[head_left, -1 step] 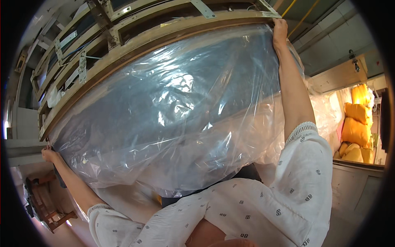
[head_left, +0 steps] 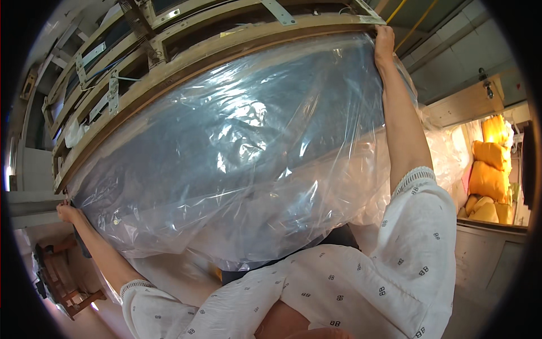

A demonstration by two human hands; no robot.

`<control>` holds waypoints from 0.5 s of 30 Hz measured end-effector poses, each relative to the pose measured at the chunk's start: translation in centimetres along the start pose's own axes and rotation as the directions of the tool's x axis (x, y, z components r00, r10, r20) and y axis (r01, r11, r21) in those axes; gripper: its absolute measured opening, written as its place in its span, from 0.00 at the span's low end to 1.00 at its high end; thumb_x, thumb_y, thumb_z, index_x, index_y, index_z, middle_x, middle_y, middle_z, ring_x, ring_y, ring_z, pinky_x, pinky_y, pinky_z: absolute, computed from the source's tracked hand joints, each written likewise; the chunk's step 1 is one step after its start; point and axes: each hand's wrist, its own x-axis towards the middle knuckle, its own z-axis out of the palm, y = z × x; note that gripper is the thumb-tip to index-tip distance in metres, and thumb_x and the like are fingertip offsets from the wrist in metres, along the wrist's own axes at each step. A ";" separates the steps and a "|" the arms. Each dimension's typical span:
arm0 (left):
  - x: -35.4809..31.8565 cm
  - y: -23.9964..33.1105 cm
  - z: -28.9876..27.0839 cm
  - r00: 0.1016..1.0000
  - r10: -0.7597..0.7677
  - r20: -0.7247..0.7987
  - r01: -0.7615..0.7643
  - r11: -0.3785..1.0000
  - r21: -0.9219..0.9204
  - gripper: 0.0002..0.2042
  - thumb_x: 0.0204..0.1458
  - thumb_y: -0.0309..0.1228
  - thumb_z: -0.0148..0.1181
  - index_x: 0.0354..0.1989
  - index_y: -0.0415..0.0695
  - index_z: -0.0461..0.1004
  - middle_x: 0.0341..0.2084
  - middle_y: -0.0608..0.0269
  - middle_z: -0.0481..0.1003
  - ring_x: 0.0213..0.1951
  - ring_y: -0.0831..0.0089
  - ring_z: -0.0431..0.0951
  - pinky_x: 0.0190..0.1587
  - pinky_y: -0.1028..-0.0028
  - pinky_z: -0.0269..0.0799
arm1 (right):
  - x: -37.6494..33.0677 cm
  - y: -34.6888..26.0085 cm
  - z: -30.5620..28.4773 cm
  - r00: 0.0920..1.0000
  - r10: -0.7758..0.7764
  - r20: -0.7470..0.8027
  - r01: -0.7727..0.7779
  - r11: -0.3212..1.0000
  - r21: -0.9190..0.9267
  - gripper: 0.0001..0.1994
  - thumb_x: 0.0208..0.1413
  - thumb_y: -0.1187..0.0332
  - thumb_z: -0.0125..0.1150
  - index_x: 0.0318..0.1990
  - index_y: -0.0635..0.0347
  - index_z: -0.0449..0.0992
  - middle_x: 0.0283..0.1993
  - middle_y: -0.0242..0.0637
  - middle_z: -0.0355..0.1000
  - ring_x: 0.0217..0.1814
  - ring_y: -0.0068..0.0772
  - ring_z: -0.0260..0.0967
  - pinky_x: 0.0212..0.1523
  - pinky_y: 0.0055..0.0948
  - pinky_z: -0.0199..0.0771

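Observation:
A big dark blue-grey panel wrapped in clear crinkled plastic [head_left: 237, 152] fills the middle of the view, tilted up in front of me. My right hand [head_left: 385, 42] reaches high and grips its top right corner. My left hand [head_left: 68, 213] is stretched out low and holds its lower left corner. Both arms wear white patterned sleeves. The panel's upper edge lies against a wooden frame [head_left: 186, 62]. Loose plastic hangs below the panel's lower edge.
Several stacked wooden frames with metal brackets [head_left: 113, 90] stand behind the panel. Yellow stuffed sacks [head_left: 490, 169] are piled at the right behind a grey counter [head_left: 485, 248]. A wooden chair [head_left: 62, 282] stands at the lower left. More plastic-wrapped goods [head_left: 446, 152] lie at the right.

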 end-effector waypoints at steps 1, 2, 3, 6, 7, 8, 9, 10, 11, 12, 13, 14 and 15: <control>0.3 0.1 0.0 1.000 0.015 0.003 -0.015 0.999 0.051 0.15 0.50 0.30 0.41 0.32 0.29 0.70 0.32 0.49 0.72 0.35 0.64 0.74 0.35 0.71 0.68 | 0.2 0.4 0.0 1.000 -0.002 -0.009 0.002 1.000 0.000 0.17 0.48 0.58 0.51 0.31 0.68 0.70 0.40 0.51 0.65 0.46 0.46 0.59 0.46 0.35 0.57; 0.4 0.0 0.2 1.000 0.016 0.007 -0.017 0.999 0.039 0.15 0.50 0.30 0.41 0.32 0.29 0.70 0.32 0.49 0.72 0.35 0.64 0.74 0.35 0.71 0.68 | 0.5 0.6 -0.1 1.000 -0.009 -0.007 0.009 0.999 -0.032 0.18 0.48 0.57 0.50 0.31 0.67 0.71 0.41 0.51 0.65 0.47 0.47 0.59 0.47 0.36 0.57; 1.5 -0.6 -1.1 0.987 0.117 0.109 -0.151 0.902 0.405 0.16 0.50 0.33 0.43 0.34 0.31 0.71 0.34 0.52 0.72 0.36 0.65 0.73 0.39 0.70 0.67 | 0.5 0.6 0.4 1.000 -0.013 0.008 0.013 0.999 -0.047 0.18 0.49 0.57 0.49 0.32 0.67 0.72 0.43 0.52 0.65 0.48 0.48 0.59 0.47 0.37 0.57; 1.7 -1.6 0.2 0.912 0.070 0.405 -0.302 0.781 0.546 0.17 0.50 0.37 0.48 0.37 0.35 0.72 0.35 0.57 0.72 0.40 0.68 0.71 0.44 0.70 0.64 | 1.0 0.8 -0.7 0.907 0.192 0.376 -0.243 0.966 0.092 0.18 0.48 0.56 0.50 0.31 0.64 0.73 0.42 0.47 0.67 0.47 0.46 0.60 0.45 0.37 0.59; 1.5 -1.2 0.3 0.833 -0.016 0.553 -0.253 0.878 0.406 0.17 0.50 0.39 0.50 0.38 0.36 0.73 0.35 0.61 0.73 0.42 0.70 0.70 0.44 0.71 0.63 | 0.0 -0.5 -2.3 0.909 0.202 0.364 -0.251 0.964 0.092 0.18 0.48 0.56 0.50 0.31 0.64 0.73 0.42 0.47 0.67 0.47 0.46 0.60 0.45 0.37 0.59; 5.0 -0.2 -4.2 0.866 -0.114 0.487 -0.055 0.946 0.320 0.19 0.49 0.41 0.52 0.41 0.36 0.71 0.37 0.62 0.71 0.42 0.73 0.68 0.44 0.73 0.62 | -1.6 -4.2 -3.3 0.875 0.085 0.477 0.056 0.960 -0.275 0.17 0.49 0.56 0.49 0.31 0.63 0.73 0.40 0.45 0.67 0.47 0.45 0.61 0.44 0.36 0.59; 6.1 1.6 -4.5 0.880 -0.014 0.475 -0.102 0.971 0.218 0.19 0.49 0.41 0.53 0.42 0.36 0.71 0.37 0.62 0.72 0.42 0.73 0.68 0.44 0.74 0.62 | -2.4 -6.7 -5.9 0.816 0.043 0.576 0.372 0.724 -0.581 0.17 0.49 0.56 0.49 0.30 0.63 0.73 0.39 0.43 0.68 0.46 0.44 0.62 0.42 0.35 0.60; 6.8 3.7 -4.7 0.887 0.084 0.454 -0.152 0.981 0.116 0.20 0.49 0.41 0.54 0.43 0.36 0.71 0.37 0.63 0.72 0.41 0.74 0.69 0.45 0.75 0.62 | -2.4 -7.2 -8.5 0.743 -0.032 0.669 0.499 0.692 -0.521 0.15 0.52 0.57 0.47 0.29 0.61 0.70 0.32 0.32 0.66 0.40 0.33 0.62 0.39 0.27 0.59; 7.5 5.2 -6.3 0.887 0.085 0.455 -0.153 0.981 0.115 0.20 0.49 0.41 0.54 0.43 0.36 0.71 0.37 0.63 0.72 0.41 0.74 0.69 0.45 0.75 0.62 | -3.1 -8.1 -9.9 0.743 -0.031 0.668 0.498 0.692 -0.522 0.15 0.52 0.57 0.47 0.29 0.61 0.70 0.32 0.32 0.66 0.40 0.33 0.62 0.39 0.27 0.59; 8.2 6.7 -8.3 0.892 0.100 0.441 -0.210 0.955 0.208 0.20 0.49 0.40 0.54 0.43 0.36 0.71 0.37 0.60 0.72 0.42 0.71 0.69 0.46 0.74 0.62 | -4.1 -9.3 -10.9 0.666 0.111 0.738 0.167 0.941 -0.293 0.14 0.53 0.58 0.47 0.29 0.60 0.67 0.30 0.29 0.62 0.37 0.27 0.59 0.37 0.24 0.58; 8.5 7.9 -9.9 0.897 0.112 0.428 -0.258 0.918 0.300 0.20 0.49 0.39 0.54 0.43 0.35 0.71 0.38 0.58 0.73 0.43 0.68 0.70 0.47 0.73 0.62 | -5.1 -10.8 -11.9 0.530 0.188 0.827 -0.241 0.968 -0.066 0.12 0.55 0.59 0.46 0.29 0.59 0.64 0.28 0.25 0.58 0.33 0.21 0.56 0.35 0.20 0.56; 7.0 9.1 -9.4 0.894 0.105 0.435 -0.254 0.919 0.301 0.20 0.49 0.39 0.54 0.43 0.35 0.71 0.38 0.58 0.73 0.43 0.68 0.70 0.47 0.73 0.62 | -6.0 -12.9 -13.2 0.529 0.196 0.826 -0.242 0.967 -0.075 0.12 0.55 0.59 0.46 0.29 0.59 0.64 0.28 0.25 0.58 0.33 0.21 0.56 0.35 0.20 0.56; 2.8 10.7 -7.2 0.846 0.231 0.480 -0.524 0.529 0.668 0.19 0.48 0.38 0.54 0.43 0.36 0.71 0.38 0.54 0.73 0.43 0.63 0.71 0.47 0.69 0.63 | -7.2 -15.4 -14.6 0.556 0.202 0.807 -0.290 0.956 -0.039 0.11 0.56 0.59 0.46 0.30 0.57 0.62 0.28 0.24 0.55 0.33 0.18 0.52 0.35 0.18 0.54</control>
